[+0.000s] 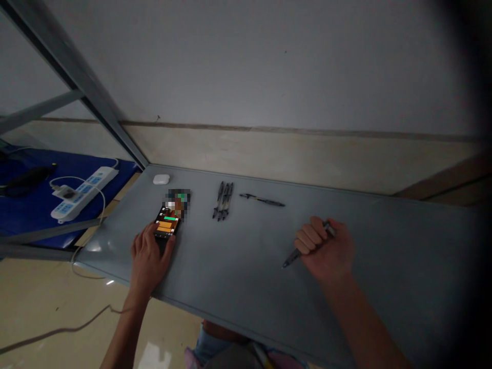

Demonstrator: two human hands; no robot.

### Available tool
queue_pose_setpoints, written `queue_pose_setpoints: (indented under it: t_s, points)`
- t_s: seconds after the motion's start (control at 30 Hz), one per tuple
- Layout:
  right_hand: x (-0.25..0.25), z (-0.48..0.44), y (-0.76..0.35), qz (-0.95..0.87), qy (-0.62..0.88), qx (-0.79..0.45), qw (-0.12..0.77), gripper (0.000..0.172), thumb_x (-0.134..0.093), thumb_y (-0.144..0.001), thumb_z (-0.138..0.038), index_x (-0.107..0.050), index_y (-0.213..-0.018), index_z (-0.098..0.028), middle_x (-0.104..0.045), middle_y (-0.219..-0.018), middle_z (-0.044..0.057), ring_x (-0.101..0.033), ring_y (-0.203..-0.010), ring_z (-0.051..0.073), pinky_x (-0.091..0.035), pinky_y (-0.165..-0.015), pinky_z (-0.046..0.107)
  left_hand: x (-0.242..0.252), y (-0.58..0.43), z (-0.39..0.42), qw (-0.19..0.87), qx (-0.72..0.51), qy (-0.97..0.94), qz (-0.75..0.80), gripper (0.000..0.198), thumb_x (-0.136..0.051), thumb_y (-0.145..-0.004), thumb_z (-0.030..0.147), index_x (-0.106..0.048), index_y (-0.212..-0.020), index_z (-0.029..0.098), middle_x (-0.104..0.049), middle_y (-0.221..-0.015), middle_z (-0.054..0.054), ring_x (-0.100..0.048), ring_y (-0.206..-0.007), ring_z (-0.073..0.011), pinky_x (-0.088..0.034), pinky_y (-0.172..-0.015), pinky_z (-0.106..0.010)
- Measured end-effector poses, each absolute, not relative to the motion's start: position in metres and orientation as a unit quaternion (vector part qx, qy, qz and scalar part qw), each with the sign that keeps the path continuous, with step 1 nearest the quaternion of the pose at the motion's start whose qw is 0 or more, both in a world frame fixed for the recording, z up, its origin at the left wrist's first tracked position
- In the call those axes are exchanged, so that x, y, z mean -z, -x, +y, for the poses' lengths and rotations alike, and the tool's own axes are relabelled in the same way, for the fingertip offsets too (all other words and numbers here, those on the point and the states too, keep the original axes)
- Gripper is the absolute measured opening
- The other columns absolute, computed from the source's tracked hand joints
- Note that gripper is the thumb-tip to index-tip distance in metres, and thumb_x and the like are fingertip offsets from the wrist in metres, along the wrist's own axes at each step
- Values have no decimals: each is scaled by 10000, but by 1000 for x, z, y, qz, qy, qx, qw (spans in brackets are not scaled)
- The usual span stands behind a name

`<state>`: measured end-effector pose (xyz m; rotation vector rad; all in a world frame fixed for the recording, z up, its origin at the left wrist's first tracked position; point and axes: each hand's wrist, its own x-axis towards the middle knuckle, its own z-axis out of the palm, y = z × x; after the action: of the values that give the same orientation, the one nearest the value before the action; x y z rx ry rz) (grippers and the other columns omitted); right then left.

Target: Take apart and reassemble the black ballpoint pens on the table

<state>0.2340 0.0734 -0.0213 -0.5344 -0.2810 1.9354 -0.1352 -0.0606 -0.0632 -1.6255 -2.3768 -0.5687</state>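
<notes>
My left hand grips the lower end of a smartphone with thumb and fingers on either side. The phone lies on the grey tabletop with its screen lit, and its upper part is blurred out. My right hand is closed around a dark pen above the right half of the table, the pen's tip pointing down and left. Between the hands, three pens lie side by side in a small group. Just right of them rests a single pen, turned nearly sideways.
A white earbud case sits at the tabletop's back left corner. Left of the table, a metal frame rises, and a white power strip lies on a blue surface. A cable crosses at the lower left.
</notes>
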Motion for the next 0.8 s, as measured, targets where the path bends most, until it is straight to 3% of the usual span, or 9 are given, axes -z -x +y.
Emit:
queue_pose_setpoints:
  t_s: [0.2,0.33,0.47,0.53,0.6,0.7,0.8]
  points:
    - [22,75,-237,-115,197,-831,507,451,-577,-809,-377,-206,-610,-213,-127,-526,-68,-103,-452,87,-93,-409,277,56,127,-60,161,285,565,-758,540,-552,-892,395,-417,-1347,139,-432,-1423,-198,-360,-1355,-340,-281,-1103,-544]
    - [20,75,-236,-141,186,-827,511,416,-565,-853,-392,-286,-607,-207,-132,-532,-73,-110,-451,86,-130,-405,261,53,83,-64,147,343,592,-714,406,-588,-878,291,-497,-1252,162,-517,-1346,-177,-404,-1327,-315,-332,-1083,-531]
    - [11,72,-227,-175,179,-824,508,374,-531,-932,-383,-394,-638,-197,-160,-542,-75,-115,-444,86,-163,-381,219,42,-3,-67,-126,383,626,-668,351,-472,-946,281,-461,-1285,191,-612,-1195,-133,-602,-1055,-214,-504,-883,-375]
    - [6,69,-222,-187,173,-828,500,369,-528,-943,-400,-427,-654,-195,-177,-550,-73,-125,-444,86,-200,-378,201,33,-48,-65,-277,386,624,-620,445,-428,-964,333,-376,-1380,183,-570,-1279,-159,-614,-1018,-200,-510,-853,-354]
    - [4,67,-219,-196,173,-833,487,368,-522,-945,-427,-450,-667,-196,-185,-553,-73,-123,-445,86,-234,-383,190,24,-83,-60,-387,359,633,-566,440,-377,-980,358,-387,-1386,191,-587,-1268,-157,-610,-1035,-208,-486,-879,-359]
    - [4,66,-220,-204,180,-839,471,386,-494,-949,-458,-453,-661,-204,-155,-537,-78,-81,-436,89,-193,-360,189,20,-113,-48,-486,346,579,-556,331,-318,-988,420,-559,-1106,227,-686,-883,-105,-620,-744,-200,-456,-675,-330]
    - [6,68,-227,-199,183,-842,466,424,-509,-919,-470,-386,-606,-212,-119,-515,-76,-58,-436,95,-144,-358,210,26,-121,-37,-492,362,547,-572,341,-328,-983,439,-551,-835,227,-613,-656,-45,-533,-575,-166,-376,-586,-311]
